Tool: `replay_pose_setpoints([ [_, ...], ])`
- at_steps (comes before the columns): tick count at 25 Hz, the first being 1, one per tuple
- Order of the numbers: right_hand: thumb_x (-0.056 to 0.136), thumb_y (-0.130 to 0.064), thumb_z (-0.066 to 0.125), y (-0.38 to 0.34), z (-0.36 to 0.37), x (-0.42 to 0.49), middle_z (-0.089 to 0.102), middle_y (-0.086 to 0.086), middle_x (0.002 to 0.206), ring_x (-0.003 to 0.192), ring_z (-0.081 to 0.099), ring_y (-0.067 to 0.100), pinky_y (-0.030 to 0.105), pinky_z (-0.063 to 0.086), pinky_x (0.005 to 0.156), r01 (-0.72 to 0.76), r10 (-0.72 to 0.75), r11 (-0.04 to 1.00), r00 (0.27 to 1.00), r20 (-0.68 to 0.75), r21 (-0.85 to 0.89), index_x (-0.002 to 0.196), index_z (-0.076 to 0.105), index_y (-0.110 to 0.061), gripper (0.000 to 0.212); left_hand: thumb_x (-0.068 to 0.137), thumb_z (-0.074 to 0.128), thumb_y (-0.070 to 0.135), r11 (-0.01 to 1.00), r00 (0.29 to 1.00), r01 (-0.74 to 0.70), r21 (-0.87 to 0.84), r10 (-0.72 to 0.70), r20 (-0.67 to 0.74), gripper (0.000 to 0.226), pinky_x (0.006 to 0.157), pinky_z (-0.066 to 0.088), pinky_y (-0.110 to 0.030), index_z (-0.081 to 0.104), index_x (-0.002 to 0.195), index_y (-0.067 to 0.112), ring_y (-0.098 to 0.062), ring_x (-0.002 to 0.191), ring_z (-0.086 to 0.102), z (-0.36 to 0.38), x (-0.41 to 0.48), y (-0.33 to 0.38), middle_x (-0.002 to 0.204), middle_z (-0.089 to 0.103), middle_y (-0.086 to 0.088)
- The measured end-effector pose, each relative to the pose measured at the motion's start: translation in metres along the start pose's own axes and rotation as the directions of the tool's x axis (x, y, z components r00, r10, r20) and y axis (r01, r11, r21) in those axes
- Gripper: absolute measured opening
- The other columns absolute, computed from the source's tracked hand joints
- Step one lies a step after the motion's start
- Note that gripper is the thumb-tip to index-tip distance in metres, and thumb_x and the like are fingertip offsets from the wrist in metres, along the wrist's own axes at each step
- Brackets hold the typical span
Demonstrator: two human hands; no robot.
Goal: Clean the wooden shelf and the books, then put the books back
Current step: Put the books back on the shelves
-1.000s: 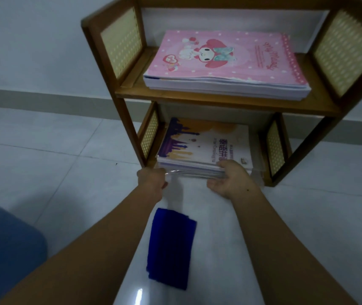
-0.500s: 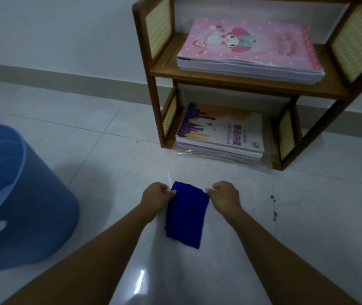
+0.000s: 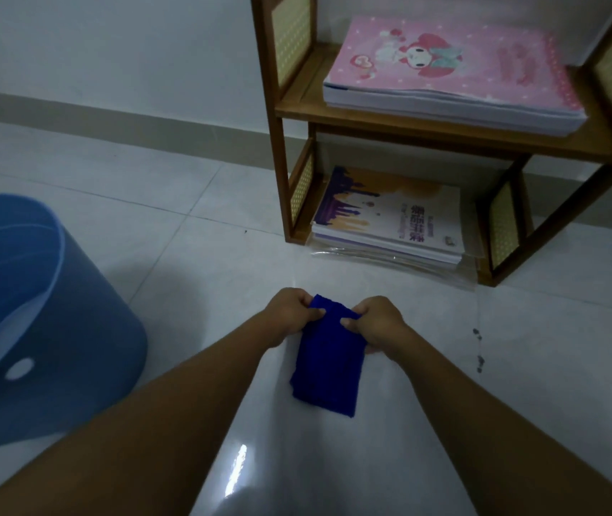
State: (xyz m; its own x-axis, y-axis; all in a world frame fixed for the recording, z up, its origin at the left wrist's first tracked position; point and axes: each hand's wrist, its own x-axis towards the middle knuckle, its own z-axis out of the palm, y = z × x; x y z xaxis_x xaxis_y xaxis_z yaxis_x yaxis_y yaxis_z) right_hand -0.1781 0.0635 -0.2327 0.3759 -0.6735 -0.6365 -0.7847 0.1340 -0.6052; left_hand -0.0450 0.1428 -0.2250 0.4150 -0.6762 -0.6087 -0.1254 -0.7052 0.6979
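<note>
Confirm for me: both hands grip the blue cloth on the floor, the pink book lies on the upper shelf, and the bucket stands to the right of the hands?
Not quite. The bucket stands to the left of the hands, as the head view shows. The rest holds: left hand and right hand both grip the blue cloth, and the pink book lies on the upper shelf.

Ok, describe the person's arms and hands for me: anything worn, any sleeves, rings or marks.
Both forearms are bare right to the bottom edge of the picture; no sleeve shows. The left hand and the right hand wear no gloves. No ring, watch or bracelet is visible on either. The fingernails look short and unpainted. The light is dim, so small marks cannot be told.
</note>
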Motion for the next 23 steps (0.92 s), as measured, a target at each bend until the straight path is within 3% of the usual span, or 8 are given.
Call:
replay_pose_setpoints([
  [2, 0.089, -0.015, 0.066, -0.011, -0.015, -0.014, 0.068, 0.016, 0.101, 0.092, 0.066, 0.029, 0.041, 0.058, 0.079, 0.011, -0.013, 0.999, 0.999, 0.038, 0.051, 0.096, 0.066, -0.004, 0.013, 0.09, 0.061, 0.013, 0.999, 0.996, -0.042, 0.016, 0.041, 0.077, 0.006, 0.083, 0.056, -0.034, 0.056, 0.089, 0.011, -0.022, 0.094, 0.062, -0.014, -0.01, 0.007, 0.106, 0.063, -0.013],
  [5, 0.09, -0.016, 0.063, -0.037, -0.036, -0.039, 0.065, 0.008, 0.106, 0.099, 0.06, 0.025, 0.036, 0.055, 0.072, 0.08, -0.079, 0.997, 0.995, 0.06, -0.012, 0.098, 0.065, -0.014, 0.008, 0.09, 0.061, 0.012, 0.986, 0.983, -0.107, 0.127, 0.085, 0.163, 0.008, 0.071, 0.058, -0.027, 0.054, 0.094, 0.013, -0.02, 0.094, 0.065, -0.041, -0.029, 0.031, 0.109, 0.064, -0.009],
  [8, 0.092, -0.017, 0.061, -0.069, -0.048, -0.077, 0.063, 0.004, 0.106, 0.101, 0.059, 0.023, 0.034, 0.055, 0.069, 0.169, -0.164, 0.984, 0.983, 0.079, -0.056, 0.099, 0.063, -0.02, 0.008, 0.087, 0.064, 0.008, 0.953, 0.964, -0.219, 0.212, 0.177, 0.201, 0.018, 0.074, 0.059, -0.027, 0.056, 0.103, 0.014, -0.02, 0.098, 0.066, -0.076, -0.066, 0.059, 0.112, 0.065, -0.008],
  [12, 0.092, -0.015, 0.06, -0.11, -0.055, -0.114, 0.065, 0.002, 0.096, 0.089, 0.063, 0.017, 0.028, 0.055, 0.061, 0.331, -0.325, 0.941, 0.942, 0.083, -0.076, 0.094, 0.061, -0.021, 0.006, 0.088, 0.062, 0.008, 0.872, 0.925, -0.364, 0.327, 0.297, 0.237, 0.022, 0.076, 0.058, -0.029, 0.062, 0.11, 0.01, -0.018, 0.096, 0.068, -0.119, -0.114, 0.083, 0.106, 0.069, -0.004],
  [16, 0.091, -0.012, 0.061, -0.169, -0.051, -0.166, 0.066, 0.004, 0.097, 0.087, 0.067, 0.018, 0.024, 0.057, 0.059, 0.524, -0.514, 0.85, 0.847, 0.136, -0.053, 0.094, 0.061, -0.018, 0.007, 0.086, 0.066, 0.013, 0.807, 0.895, -0.409, 0.426, 0.445, 0.015, 0.01, 0.065, 0.051, -0.017, 0.067, 0.096, 0.012, -0.014, 0.08, 0.066, -0.175, -0.184, 0.088, 0.084, 0.07, 0.001],
  [19, 0.09, -0.01, 0.061, -0.223, -0.033, -0.208, 0.066, 0.007, 0.099, 0.087, 0.068, 0.02, 0.026, 0.06, 0.063, 0.629, -0.616, 0.777, 0.764, 0.192, -0.012, 0.095, 0.062, -0.016, 0.008, 0.087, 0.065, 0.011, 0.859, 0.855, -0.408, 0.309, 0.478, -0.201, 0.004, 0.047, 0.045, -0.017, 0.066, 0.091, 0.012, -0.013, 0.059, 0.063, -0.22, -0.244, 0.074, 0.066, 0.068, 0.004],
  [23, 0.09, -0.003, 0.06, -0.284, 0.01, -0.247, 0.067, 0.011, 0.097, 0.093, 0.066, 0.024, 0.033, 0.06, 0.075, 0.791, -0.784, 0.611, 0.599, 0.163, 0.027, 0.096, 0.063, -0.007, 0.008, 0.091, 0.059, 0.007, 0.878, 0.786, -0.477, 0.046, 0.449, -0.426, 0.016, 0.051, 0.055, -0.024, 0.06, 0.105, 0.0, -0.023, 0.066, 0.071, -0.263, -0.309, 0.047, 0.089, 0.07, -0.02],
])
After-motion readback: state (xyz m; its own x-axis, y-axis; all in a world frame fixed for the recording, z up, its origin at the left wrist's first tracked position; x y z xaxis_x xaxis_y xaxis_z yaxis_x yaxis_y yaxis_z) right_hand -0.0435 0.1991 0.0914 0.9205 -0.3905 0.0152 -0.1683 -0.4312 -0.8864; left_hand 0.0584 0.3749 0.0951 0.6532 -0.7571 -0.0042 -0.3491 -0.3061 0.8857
